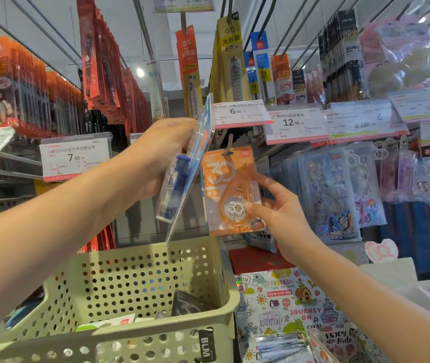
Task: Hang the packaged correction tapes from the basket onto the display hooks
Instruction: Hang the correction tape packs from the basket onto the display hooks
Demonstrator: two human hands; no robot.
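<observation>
Basket (119, 334) sits below the hanging correction tape pack (231, 189).

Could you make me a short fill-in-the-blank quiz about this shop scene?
1. The left hand grips a pack with a ____ correction tape.
2. The right hand touches the ____ pack on the hook.
3. The tag left of the hands reads ____.
4. The basket label says ____.

Missing: blue; orange; 7.90; BLM
</observation>
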